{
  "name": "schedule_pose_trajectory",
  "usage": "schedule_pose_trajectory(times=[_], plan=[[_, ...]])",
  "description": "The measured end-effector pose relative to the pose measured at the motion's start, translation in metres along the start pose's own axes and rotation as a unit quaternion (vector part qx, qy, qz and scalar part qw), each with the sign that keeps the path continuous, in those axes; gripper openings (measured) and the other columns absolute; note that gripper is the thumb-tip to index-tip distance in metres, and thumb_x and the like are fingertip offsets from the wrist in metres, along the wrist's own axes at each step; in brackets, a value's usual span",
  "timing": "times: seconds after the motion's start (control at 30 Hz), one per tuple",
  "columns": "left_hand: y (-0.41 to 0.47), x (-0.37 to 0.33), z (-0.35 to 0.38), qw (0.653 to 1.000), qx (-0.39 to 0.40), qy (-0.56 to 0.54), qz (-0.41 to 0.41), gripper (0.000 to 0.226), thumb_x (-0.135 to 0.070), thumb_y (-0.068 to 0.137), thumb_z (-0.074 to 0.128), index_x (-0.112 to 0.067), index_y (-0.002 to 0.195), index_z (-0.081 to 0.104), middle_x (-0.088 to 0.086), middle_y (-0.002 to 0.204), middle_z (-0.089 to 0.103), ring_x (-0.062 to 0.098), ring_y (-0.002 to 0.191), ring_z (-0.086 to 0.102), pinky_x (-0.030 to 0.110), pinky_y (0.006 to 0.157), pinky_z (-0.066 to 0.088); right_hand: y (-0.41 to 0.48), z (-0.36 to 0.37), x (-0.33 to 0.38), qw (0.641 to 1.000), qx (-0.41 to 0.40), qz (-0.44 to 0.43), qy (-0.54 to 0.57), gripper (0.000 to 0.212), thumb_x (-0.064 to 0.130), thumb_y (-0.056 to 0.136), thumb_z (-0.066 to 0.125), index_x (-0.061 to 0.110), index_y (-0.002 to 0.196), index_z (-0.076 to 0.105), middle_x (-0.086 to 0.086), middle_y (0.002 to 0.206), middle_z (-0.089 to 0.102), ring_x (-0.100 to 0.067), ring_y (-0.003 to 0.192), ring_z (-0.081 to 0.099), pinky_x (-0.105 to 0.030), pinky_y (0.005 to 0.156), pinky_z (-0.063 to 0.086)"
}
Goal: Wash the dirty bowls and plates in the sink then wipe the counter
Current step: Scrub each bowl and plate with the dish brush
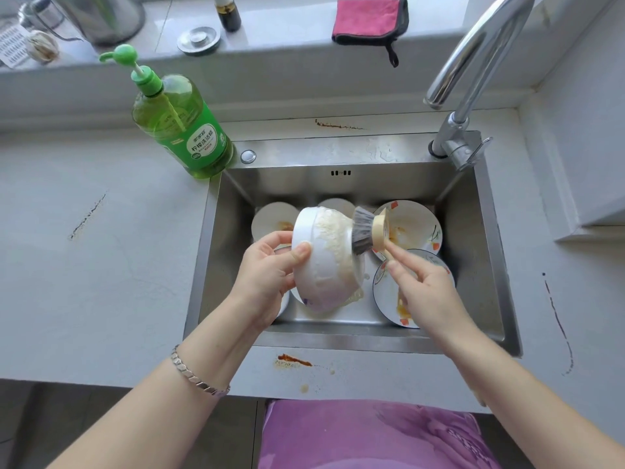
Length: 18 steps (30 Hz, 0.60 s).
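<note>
The white bowl [324,265] was held on its side above the sink [480,252], its outside streaked with pale suds. The left hand [267,275] gripped its rim, thumb on the outer wall. The right hand [427,287] pinched the handle of a brush [367,231], grey bristles touching the bowl. Orange-smeared plates [414,225] lay below; brown stains [292,360] marked the counter [101,265].

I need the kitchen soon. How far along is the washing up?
Nothing looks finished: no washed dish is in view. In hand: the left hand holds a sudsy white bowl, and the right hand holds a dish brush against it. Left: the stained plates in the sink, then the counter, with its orange smear; the pink cloth lies on the sill.
</note>
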<state>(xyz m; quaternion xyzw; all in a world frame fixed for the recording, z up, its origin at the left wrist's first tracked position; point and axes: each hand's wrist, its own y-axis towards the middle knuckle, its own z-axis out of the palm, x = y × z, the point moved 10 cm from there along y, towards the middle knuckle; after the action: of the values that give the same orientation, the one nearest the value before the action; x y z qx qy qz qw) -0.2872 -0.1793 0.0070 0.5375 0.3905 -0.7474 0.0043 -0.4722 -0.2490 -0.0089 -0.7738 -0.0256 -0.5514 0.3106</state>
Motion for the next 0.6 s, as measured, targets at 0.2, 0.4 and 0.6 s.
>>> schedule_pose_trajectory(times=[0.2, 0.4, 0.6], plan=[[0.004, 0.002, -0.008, 1.0, 0.008, 0.011, 0.007, 0.011, -0.002, 0.086, 0.058, -0.004, 0.097, 0.058, 0.006, 0.078, 0.067, 0.013, 0.067, 0.066, 0.021, 0.052, 0.052, 0.018, 0.006, -0.036, 0.998, 0.021, 0.043, -0.031, 0.036, 0.013, 0.098, 0.043, 0.021, 0.133, 0.049, 0.028, 0.033, 0.037, 0.011, 0.046, 0.04, -0.007, 0.05, 0.032], [0.045, 0.034, -0.014, 0.978, 0.023, 0.207, 0.019, 0.007, -0.002, 0.086, 0.061, -0.008, 0.089, 0.061, 0.006, 0.078, 0.067, 0.014, 0.07, 0.06, 0.019, 0.058, 0.048, 0.016, -0.005, -0.098, 0.988, 0.024, 0.131, -0.073, 0.034, 0.018, 0.096, 0.047, 0.022, 0.129, 0.055, 0.011, 0.111, 0.063, -0.005, 0.102, 0.053, -0.023, 0.093, 0.041], [0.12, 0.098, -0.017, 0.894, 0.077, 0.441, 0.021, 0.008, -0.002, 0.086, 0.057, -0.01, 0.083, 0.056, 0.0, 0.076, 0.059, 0.014, 0.07, 0.052, 0.014, 0.055, 0.038, 0.024, -0.021, -0.133, 0.984, 0.005, 0.166, -0.065, 0.034, 0.016, 0.097, 0.046, 0.021, 0.13, 0.054, 0.008, 0.134, 0.052, 0.0, 0.12, 0.043, -0.014, 0.095, 0.029]])
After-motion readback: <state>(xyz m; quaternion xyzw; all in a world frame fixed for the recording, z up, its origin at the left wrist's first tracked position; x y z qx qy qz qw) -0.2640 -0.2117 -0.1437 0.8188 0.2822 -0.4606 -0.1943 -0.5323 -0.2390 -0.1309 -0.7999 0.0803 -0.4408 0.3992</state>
